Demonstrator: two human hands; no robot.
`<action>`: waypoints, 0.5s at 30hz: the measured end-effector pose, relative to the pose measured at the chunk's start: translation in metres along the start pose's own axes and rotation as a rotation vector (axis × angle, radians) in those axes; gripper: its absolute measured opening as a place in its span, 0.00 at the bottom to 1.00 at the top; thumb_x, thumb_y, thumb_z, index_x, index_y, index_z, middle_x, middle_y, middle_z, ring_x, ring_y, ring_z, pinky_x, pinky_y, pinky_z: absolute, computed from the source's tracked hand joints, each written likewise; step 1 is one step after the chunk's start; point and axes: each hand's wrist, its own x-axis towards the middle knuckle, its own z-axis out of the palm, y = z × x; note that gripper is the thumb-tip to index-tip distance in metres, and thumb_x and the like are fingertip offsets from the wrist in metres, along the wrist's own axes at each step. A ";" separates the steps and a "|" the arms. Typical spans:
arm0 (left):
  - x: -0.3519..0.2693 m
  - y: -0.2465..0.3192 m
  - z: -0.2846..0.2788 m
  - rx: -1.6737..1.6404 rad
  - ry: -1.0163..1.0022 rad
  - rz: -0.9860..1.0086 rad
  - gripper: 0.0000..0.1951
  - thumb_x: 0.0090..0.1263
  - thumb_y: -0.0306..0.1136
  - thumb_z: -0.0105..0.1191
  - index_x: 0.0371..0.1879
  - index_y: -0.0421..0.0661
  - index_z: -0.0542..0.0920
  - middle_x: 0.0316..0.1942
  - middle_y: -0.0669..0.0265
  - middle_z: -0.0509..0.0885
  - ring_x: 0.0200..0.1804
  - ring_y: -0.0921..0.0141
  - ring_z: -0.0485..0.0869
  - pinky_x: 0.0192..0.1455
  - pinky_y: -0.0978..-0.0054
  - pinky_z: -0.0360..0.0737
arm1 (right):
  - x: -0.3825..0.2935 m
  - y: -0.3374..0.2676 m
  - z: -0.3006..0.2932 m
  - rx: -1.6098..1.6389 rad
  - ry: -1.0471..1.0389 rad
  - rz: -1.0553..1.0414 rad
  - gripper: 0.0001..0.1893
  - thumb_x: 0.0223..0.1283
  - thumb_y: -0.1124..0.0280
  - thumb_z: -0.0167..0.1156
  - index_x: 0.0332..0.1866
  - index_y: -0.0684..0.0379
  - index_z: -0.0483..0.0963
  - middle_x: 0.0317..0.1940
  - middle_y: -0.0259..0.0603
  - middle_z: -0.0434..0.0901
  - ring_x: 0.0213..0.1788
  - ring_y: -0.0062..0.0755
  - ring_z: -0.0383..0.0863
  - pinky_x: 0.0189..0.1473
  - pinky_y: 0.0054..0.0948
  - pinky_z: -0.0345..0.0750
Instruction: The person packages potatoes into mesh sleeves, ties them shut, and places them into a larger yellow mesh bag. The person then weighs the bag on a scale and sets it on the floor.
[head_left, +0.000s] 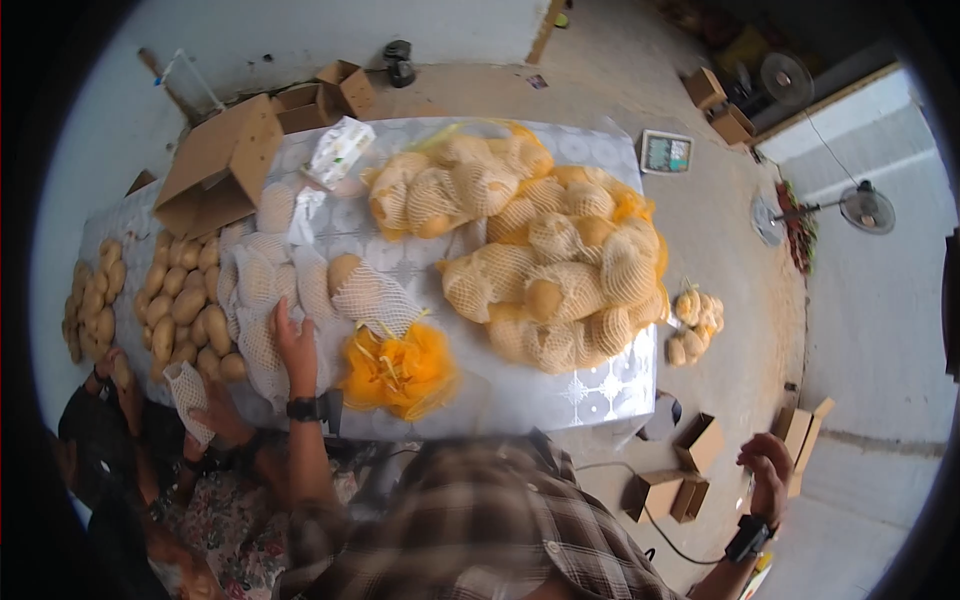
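Observation:
My left hand (295, 346) reaches over the table with thumb and fingers spread, touching or just above a heap of potatoes in white foam netting (259, 289); nothing shows in its grasp. Beside it, to the right, lies a potato partly sleeved in foam netting (367, 292). A bunched orange mesh bag (397, 371) sits just below that potato, near the front edge. Away from the table, at the far right, my right hand (766, 474) hangs in the air with loosely curled fingers and holds nothing.
Orange mesh bags of netted potatoes (555, 262) cover the table's right part. Bare potatoes (184, 300) lie left, by a tipped cardboard box (217, 169). Co-workers' hands at lower left hold a foam net sleeve (191, 401) and a potato (121, 370). Open boxes (664, 495) stand on the floor.

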 end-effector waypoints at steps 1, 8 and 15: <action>0.010 0.003 0.003 0.072 -0.003 0.008 0.30 0.67 0.28 0.56 0.69 0.40 0.62 0.69 0.49 0.63 0.70 0.56 0.64 0.70 0.62 0.65 | 0.000 -0.019 0.003 0.011 -0.042 -0.086 0.26 0.56 0.58 0.65 0.50 0.71 0.74 0.38 0.46 0.81 0.39 0.36 0.82 0.42 0.30 0.80; 0.046 -0.014 0.033 0.351 0.075 0.030 0.35 0.65 0.34 0.57 0.69 0.33 0.59 0.71 0.43 0.58 0.73 0.48 0.55 0.75 0.57 0.55 | 0.090 -0.137 0.083 0.167 -0.287 -0.734 0.27 0.59 0.49 0.63 0.46 0.67 0.72 0.27 0.43 0.75 0.29 0.30 0.75 0.33 0.27 0.74; 0.047 0.014 0.051 0.609 -0.021 0.060 0.33 0.61 0.36 0.59 0.65 0.34 0.66 0.63 0.50 0.69 0.67 0.51 0.63 0.72 0.56 0.59 | 0.139 -0.131 0.243 0.495 -0.613 -0.651 0.20 0.61 0.58 0.61 0.45 0.68 0.75 0.32 0.45 0.81 0.32 0.31 0.79 0.39 0.29 0.77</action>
